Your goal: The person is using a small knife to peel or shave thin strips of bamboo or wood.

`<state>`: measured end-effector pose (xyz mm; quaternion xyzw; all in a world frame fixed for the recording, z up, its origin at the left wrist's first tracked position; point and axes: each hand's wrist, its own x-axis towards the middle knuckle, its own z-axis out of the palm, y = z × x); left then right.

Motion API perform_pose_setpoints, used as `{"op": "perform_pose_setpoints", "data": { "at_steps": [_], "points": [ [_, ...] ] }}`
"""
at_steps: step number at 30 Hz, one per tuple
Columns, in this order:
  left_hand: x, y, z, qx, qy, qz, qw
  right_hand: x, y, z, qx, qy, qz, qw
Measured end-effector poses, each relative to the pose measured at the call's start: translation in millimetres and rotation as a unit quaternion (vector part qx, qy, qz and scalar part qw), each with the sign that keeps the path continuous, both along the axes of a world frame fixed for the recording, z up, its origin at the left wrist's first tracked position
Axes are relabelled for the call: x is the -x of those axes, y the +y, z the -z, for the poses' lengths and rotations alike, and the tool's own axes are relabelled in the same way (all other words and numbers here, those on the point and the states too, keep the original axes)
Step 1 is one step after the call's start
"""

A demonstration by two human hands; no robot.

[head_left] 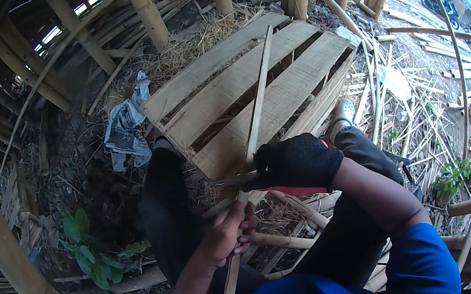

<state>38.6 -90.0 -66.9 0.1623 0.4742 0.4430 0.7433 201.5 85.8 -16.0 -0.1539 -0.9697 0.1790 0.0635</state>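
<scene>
Your left hand (pixel 231 234) has its fingers wrapped round the bamboo strip (pixel 260 94), which slants over the wooden crate (pixel 226 88); your gloved right hand (pixel 299 164) grips what looks like a blade (pixel 231 181) across it. Work seems under way; what remains, I cannot tell.

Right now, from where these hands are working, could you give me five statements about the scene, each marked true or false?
1. The left hand holds a long pale strip. True.
2. Both hands are bare. False: the right hand wears a dark glove.
3. The top of the wooden crate is one solid board. False: it is made of slats with gaps between them.
4. Crumpled newspaper lies to the left of the crate. True.
5. The person's sleeves are yellow. False: the sleeves are blue.
</scene>
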Motion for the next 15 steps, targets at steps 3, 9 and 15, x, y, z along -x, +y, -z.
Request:
{"op": "perform_pose_setpoints", "data": {
  "at_steps": [3, 9, 15],
  "points": [
    [-3, 2, -2, -0.04, 0.056, 0.014, 0.998, 1, 2, 1, -0.085, -0.004, -0.008, 0.996],
    [1, 1, 13, -0.008, -0.027, 0.009, 1.0, 10, -7, -26, -0.071, -0.169, 0.027, 0.983],
    [-10, -2, 24, -0.108, 0.244, 0.006, 0.964, -4, 45, 0, 0.04, -0.003, 0.089, 0.995]
  ]
}}
